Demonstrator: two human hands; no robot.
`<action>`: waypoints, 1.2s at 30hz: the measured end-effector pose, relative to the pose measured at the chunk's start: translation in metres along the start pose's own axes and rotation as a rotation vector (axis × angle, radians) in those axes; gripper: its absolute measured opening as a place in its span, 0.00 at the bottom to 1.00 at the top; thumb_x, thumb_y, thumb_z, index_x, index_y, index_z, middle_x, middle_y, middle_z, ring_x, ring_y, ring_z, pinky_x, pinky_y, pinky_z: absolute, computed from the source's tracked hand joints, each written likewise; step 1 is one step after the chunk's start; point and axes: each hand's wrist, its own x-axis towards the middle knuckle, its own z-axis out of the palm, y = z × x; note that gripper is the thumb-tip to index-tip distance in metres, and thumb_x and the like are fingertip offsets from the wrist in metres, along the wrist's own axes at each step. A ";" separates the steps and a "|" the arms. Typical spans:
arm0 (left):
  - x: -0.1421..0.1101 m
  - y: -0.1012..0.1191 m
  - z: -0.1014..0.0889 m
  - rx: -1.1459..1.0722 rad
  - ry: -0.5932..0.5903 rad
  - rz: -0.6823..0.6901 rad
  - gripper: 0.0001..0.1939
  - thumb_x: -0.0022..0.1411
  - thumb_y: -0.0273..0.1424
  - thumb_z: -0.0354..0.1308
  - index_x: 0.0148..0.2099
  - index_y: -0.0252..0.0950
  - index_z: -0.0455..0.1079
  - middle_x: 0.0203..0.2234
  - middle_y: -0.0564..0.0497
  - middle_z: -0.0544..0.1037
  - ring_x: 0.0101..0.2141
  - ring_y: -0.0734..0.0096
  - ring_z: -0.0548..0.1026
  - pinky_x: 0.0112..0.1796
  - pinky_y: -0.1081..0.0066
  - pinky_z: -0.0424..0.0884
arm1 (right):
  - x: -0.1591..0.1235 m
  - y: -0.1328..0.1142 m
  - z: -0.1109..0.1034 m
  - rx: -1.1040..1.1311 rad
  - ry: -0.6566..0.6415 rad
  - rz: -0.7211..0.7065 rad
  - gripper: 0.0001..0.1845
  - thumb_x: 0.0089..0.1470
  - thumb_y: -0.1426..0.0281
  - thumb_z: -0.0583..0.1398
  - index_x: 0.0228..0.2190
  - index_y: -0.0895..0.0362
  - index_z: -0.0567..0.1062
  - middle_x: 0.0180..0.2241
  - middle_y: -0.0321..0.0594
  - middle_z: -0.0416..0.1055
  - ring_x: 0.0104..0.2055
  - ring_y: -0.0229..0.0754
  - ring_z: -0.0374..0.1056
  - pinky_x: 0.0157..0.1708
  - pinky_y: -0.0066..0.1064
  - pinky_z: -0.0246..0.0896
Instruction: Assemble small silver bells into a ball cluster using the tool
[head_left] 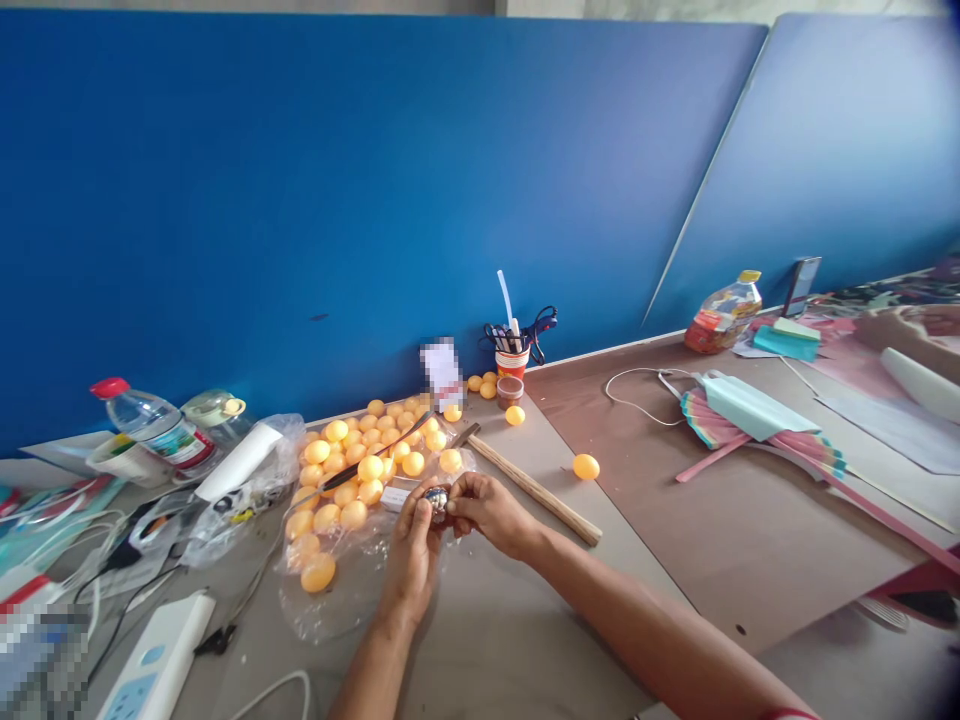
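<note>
A small, shiny, silver round object [436, 498] is held between my two hands above the table. My left hand [412, 550] pinches it from the left, fingers curled around its side. From the right, my right hand [489, 512] grips it with thumb and fingertips, which partly cover it. Just beyond the hands, many orange ping-pong balls [353, 515] lie on and around a clear plastic bag [330, 615]. A long thin dark tool [341, 477] rests across the balls. A wooden-handled hammer [536, 490] lies to the right of my hands.
At left are a red-capped bottle [161, 430], a plastic jar [214, 412], cables and a power strip [161, 655]. A paper cup [512, 360] with tools stands against the blue partition [337, 200]. To the right lie a colourful fan [787, 440] and a person's arm [911, 335].
</note>
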 end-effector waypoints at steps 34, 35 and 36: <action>0.010 0.027 -0.014 -0.398 0.007 -0.182 0.16 0.65 0.39 0.53 0.45 0.33 0.73 0.30 0.45 0.74 0.23 0.76 0.67 0.25 0.74 0.68 | -0.017 -0.009 -0.012 -1.332 -0.449 -0.045 0.09 0.48 0.75 0.58 0.29 0.54 0.79 0.32 0.36 0.76 0.33 0.39 0.68 0.32 0.27 0.58; 0.010 0.027 -0.014 -0.399 0.004 -0.176 0.16 0.64 0.40 0.54 0.44 0.33 0.73 0.30 0.46 0.74 0.23 0.76 0.67 0.25 0.75 0.68 | -0.018 -0.007 -0.011 -1.383 -0.447 -0.086 0.10 0.50 0.75 0.57 0.31 0.54 0.79 0.34 0.38 0.76 0.34 0.40 0.68 0.33 0.27 0.58; 0.010 0.028 -0.014 -0.398 0.002 -0.169 0.16 0.64 0.40 0.55 0.44 0.33 0.73 0.29 0.46 0.74 0.23 0.76 0.66 0.25 0.74 0.68 | -0.018 -0.007 -0.010 -1.422 -0.441 -0.127 0.11 0.51 0.74 0.57 0.34 0.54 0.79 0.36 0.40 0.75 0.35 0.41 0.69 0.33 0.28 0.59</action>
